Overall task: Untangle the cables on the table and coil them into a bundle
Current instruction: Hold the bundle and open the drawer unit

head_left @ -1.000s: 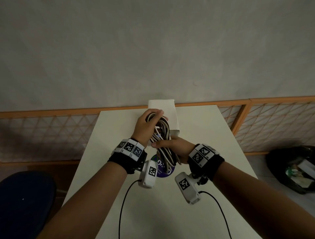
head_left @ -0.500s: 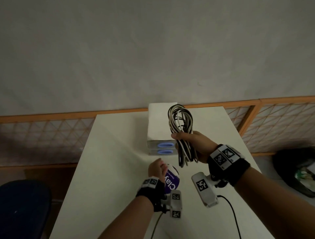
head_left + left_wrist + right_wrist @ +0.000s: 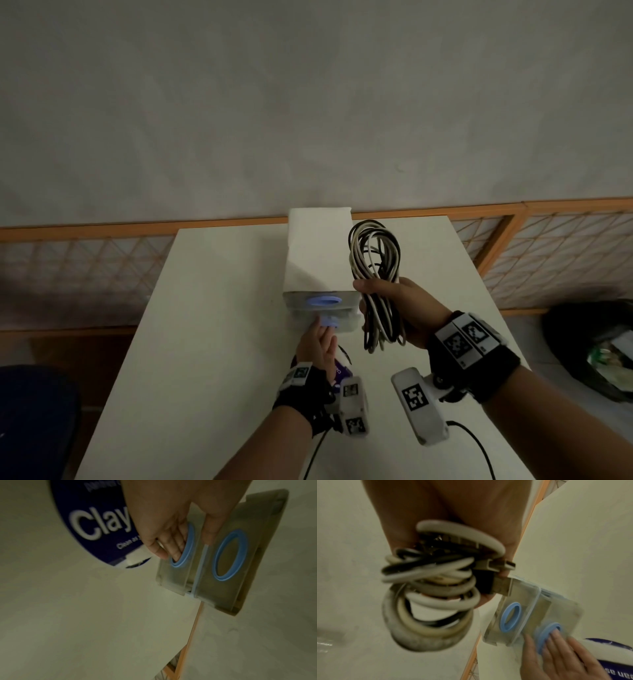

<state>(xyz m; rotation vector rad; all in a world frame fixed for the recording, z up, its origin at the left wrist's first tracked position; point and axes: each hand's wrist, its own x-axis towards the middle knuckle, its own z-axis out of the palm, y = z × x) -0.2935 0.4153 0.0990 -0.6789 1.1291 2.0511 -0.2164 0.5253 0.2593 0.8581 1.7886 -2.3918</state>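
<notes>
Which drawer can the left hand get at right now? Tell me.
Likely the lower drawer: the left hand already has fingers hooked in its blue handle ring, nothing between.

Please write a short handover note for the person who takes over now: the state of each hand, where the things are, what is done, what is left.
Right hand: grips the coiled cable bundle at its middle, above the table.
Left hand: fingers hooked in the blue ring handle of the lower drawer of the small drawer box; the drawer is slightly pulled out.
Done: cables coiled.
Left: probably open the drawer fully and put the bundle in.
</notes>
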